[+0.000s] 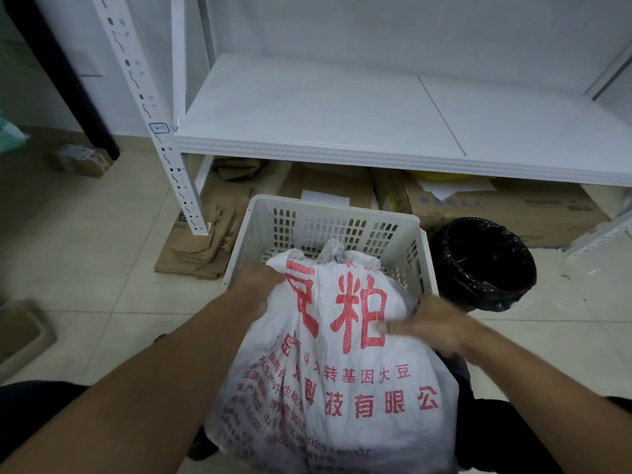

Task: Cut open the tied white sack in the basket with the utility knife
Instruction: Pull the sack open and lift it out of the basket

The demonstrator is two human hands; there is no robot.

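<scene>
Both bare forearms come in from the bottom corners of my head view and angle toward the middle, sleeves pushed back near the frame edges. My left hand (261, 285) is extended further forward, its fingers curled over and buried in the upper left side of the white woven sack with red printed characters (342, 354), so the grip there looks closed on the fabric. My right hand (432, 323) sits lower and closer to me, pressed against the sack's right side with the fingers (398, 326) pointing left across it. It's motion-blurred, so I honestly can't tell whether that one is gripping or just resting flat.
</scene>
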